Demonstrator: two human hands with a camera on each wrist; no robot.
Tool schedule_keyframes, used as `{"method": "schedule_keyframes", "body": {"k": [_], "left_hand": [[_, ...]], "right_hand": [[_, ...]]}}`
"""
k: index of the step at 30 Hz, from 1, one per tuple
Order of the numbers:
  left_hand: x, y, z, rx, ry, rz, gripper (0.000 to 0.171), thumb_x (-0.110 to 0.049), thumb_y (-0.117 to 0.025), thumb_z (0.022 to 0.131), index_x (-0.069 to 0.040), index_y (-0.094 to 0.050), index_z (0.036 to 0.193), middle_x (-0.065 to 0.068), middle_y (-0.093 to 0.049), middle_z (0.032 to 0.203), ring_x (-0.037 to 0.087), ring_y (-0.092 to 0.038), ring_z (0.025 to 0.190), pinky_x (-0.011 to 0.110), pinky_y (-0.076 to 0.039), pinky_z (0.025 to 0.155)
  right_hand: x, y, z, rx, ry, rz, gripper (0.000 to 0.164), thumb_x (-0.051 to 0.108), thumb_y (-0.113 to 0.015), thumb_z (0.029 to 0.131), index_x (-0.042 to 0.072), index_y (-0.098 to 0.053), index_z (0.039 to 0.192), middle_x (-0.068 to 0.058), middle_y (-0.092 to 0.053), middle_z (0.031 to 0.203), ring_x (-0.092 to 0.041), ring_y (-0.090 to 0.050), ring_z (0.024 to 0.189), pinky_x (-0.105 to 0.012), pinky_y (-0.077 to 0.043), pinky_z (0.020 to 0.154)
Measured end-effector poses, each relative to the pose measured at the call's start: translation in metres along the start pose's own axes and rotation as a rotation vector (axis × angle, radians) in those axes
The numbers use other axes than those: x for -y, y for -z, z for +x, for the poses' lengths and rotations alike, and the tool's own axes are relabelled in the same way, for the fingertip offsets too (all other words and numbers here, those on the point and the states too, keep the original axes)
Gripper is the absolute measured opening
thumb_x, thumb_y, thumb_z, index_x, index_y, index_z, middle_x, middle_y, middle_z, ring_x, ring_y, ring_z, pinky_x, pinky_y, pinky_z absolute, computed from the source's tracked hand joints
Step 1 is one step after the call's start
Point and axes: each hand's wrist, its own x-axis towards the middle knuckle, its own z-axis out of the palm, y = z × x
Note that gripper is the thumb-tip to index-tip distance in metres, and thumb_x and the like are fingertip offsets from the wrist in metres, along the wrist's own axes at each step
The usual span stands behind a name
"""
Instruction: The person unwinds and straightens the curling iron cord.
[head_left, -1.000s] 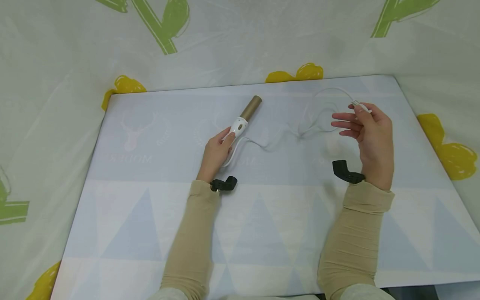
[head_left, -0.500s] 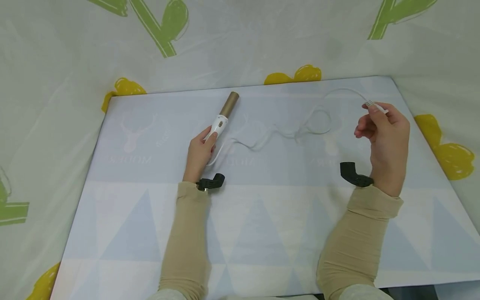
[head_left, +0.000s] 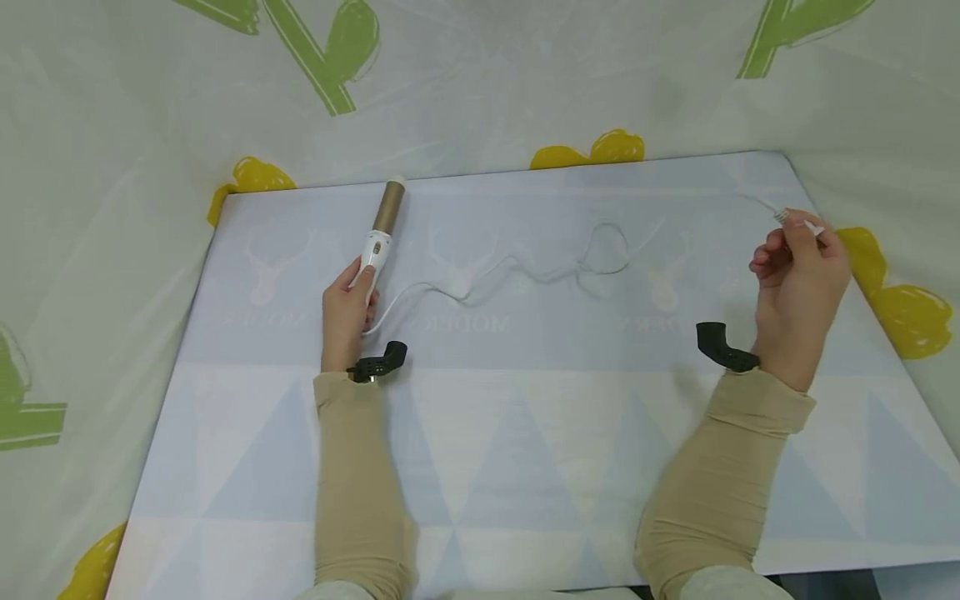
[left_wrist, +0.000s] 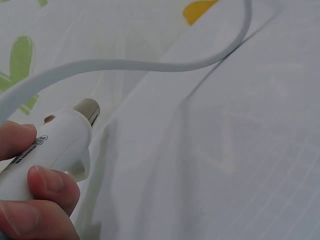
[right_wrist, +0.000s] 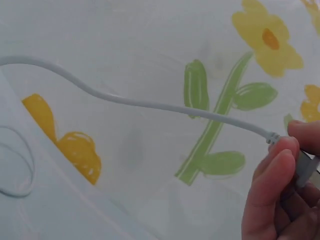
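My left hand (head_left: 347, 315) grips the white handle of a curling iron (head_left: 387, 208), whose gold barrel points towards the far edge of the table. In the left wrist view, thumb and fingers wrap the handle (left_wrist: 65, 137), which carries small printed marks. From the handle's lower end a thin white cord (head_left: 489, 271) runs to the right, with a loose loop midway. Over the table's right side, my right hand (head_left: 804, 279) pinches the plug at the cord's other end. The right wrist view shows the grey-white plug (right_wrist: 306, 170) partly hidden by the fingertips.
Under both hands lies a table covered with a pale blue and white patterned cloth (head_left: 517, 467). A light sheet (head_left: 465, 83) with green and yellow flower prints surrounds it at the back and sides. Each wrist wears a black camera mount (head_left: 726, 350).
The curling iron has moved left in my left hand and turned more upright in view. My right hand has carried the plug to the right, stretching the cord out and curling its other fingers in.
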Motion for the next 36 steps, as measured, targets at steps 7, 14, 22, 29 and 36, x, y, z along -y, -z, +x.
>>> {"method": "schedule_keyframes", "body": {"k": [7, 14, 22, 29, 36], "left_hand": [[0.001, 0.029, 0.003, -0.145, 0.026, -0.057, 0.049, -0.041, -0.057, 0.084, -0.027, -0.046, 0.130, 0.009, -0.052, 0.074, 0.006, -0.040, 0.044, 0.016, -0.031, 0.034], [-0.001, 0.047, 0.002, -0.293, 0.010, -0.106, 0.047, -0.036, -0.056, 0.087, -0.024, -0.045, 0.131, 0.005, -0.051, 0.067, 0.006, -0.041, 0.043, 0.015, -0.033, 0.035], [-0.005, 0.063, -0.004, -0.399, 0.017, -0.215, 0.043, -0.031, -0.055, 0.089, -0.023, -0.047, 0.130, 0.005, -0.050, 0.069, 0.007, -0.040, 0.041, 0.016, -0.032, 0.035], [-0.002, 0.066, -0.001, -0.355, 0.030, -0.202, 0.046, -0.034, -0.058, 0.086, -0.025, -0.047, 0.130, 0.004, -0.051, 0.068, 0.007, -0.042, 0.042, 0.016, -0.033, 0.036], [-0.003, 0.057, -0.003, -0.288, 0.010, -0.126, 0.046, -0.034, -0.058, 0.086, -0.023, -0.048, 0.129, 0.005, -0.052, 0.068, 0.007, -0.041, 0.043, 0.016, -0.033, 0.036]], "right_hand": [[0.002, 0.018, 0.012, -0.179, -0.042, 0.302, 0.023, 0.006, -0.062, 0.083, 0.003, -0.052, 0.103, -0.013, -0.050, 0.071, -0.024, -0.048, 0.054, -0.027, -0.041, 0.040], [0.004, 0.037, 0.020, -0.299, -0.019, 0.487, 0.016, 0.008, -0.059, 0.086, 0.007, -0.050, 0.099, -0.014, -0.052, 0.071, -0.029, -0.060, 0.069, -0.030, -0.050, 0.048], [0.014, 0.063, 0.024, -0.501, 0.054, 0.725, 0.009, 0.011, -0.058, 0.087, 0.006, -0.054, 0.092, -0.013, -0.047, 0.065, -0.026, -0.063, 0.079, -0.029, -0.050, 0.073], [0.002, 0.061, 0.022, -0.440, -0.079, 0.597, 0.023, 0.023, -0.060, 0.086, 0.001, -0.055, 0.079, -0.009, -0.042, 0.058, -0.025, -0.049, 0.051, -0.031, -0.048, 0.049], [-0.016, 0.055, 0.020, -0.234, -0.232, 0.031, 0.026, 0.021, -0.066, 0.082, -0.001, -0.055, 0.092, -0.010, -0.044, 0.056, -0.024, -0.045, 0.050, -0.031, -0.043, 0.046]]}}
